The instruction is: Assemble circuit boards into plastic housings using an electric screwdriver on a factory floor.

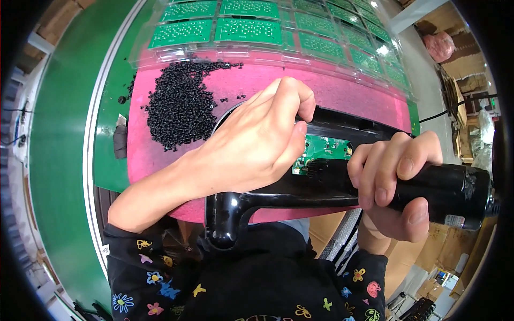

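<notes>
A black plastic housing [300, 193] lies in front of me on a pink mat, with a rounded arm toward my body. Inside it sits a green circuit board [327, 144], partly covered by my hands. My right hand [393, 174] is wrapped round a black electric screwdriver [450, 193], held nearly level. Its ribbed front end points left, over the board. My left hand [254, 139] reaches across the housing, fingers curled and thumb close to the index finger. Whatever those fingertips hold, if anything, is hidden.
A heap of small black screws [179, 107] lies on the pink mat [142, 166], left of the housing. Clear plastic trays of green circuit boards [249, 30] stand behind. A small dark object [121, 142] rests by the mat's left edge. A cable [450, 109] hangs at the right.
</notes>
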Motion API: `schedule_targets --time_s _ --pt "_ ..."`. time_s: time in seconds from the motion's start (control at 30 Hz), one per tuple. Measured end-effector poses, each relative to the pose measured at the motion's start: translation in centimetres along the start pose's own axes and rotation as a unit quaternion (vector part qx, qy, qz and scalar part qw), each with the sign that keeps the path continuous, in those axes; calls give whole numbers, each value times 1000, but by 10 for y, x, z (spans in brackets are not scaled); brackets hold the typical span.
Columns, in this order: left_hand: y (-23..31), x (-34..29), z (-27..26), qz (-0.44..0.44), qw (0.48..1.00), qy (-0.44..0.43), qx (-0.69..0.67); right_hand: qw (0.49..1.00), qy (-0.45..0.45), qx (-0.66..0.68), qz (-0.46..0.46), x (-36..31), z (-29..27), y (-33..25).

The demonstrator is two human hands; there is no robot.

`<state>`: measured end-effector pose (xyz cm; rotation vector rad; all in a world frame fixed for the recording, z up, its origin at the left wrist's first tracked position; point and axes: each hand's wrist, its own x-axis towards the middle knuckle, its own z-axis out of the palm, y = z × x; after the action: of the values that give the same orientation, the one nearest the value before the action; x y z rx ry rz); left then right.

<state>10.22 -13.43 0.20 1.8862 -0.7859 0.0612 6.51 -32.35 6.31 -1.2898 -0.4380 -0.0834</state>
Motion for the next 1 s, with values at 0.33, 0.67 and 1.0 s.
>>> schedule_targets --time_s 0.33,0.67,1.0 --pt "9 4 -7 75 990 28 117 993 -96 50 43 2 2 4" --pt "3 9 -19 15 967 18 252 976 -198 -88 12 15 -8 -8" --pt "26 -1 -7 -76 959 -64 264 928 259 254 84 21 -67 -6"
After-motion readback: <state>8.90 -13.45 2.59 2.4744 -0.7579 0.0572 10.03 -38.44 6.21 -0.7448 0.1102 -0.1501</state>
